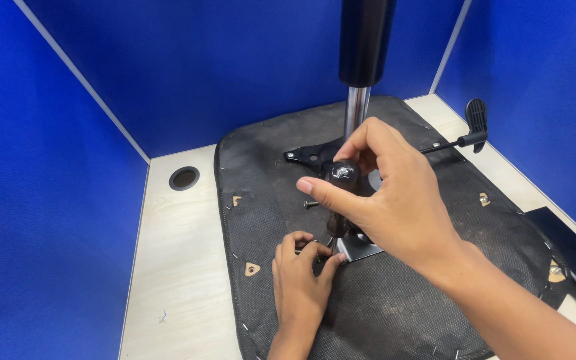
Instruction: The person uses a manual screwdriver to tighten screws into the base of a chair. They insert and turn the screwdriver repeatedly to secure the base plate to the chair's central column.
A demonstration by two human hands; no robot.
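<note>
An upturned chair seat (395, 313), covered in black fabric, lies on a pale desk. A black metal mechanism plate (308, 155) with a chrome and black gas cylinder (357, 107) rises from its middle. My right hand (385, 193) grips the dark rounded handle of a screwdriver (341, 175) held upright over the plate's near corner (361, 249). My left hand (301, 273) rests on the fabric with its fingertips pinched at the screwdriver's tip. A loose screw (311, 204) lies on the fabric just left of the handle.
A black adjustment lever (476, 127) sticks out to the right of the mechanism. The desk (175, 267) has a round cable hole (184, 178) at the back left. Blue partition walls (48, 167) close in on three sides. Small tan mounting tabs (252, 269) dot the seat.
</note>
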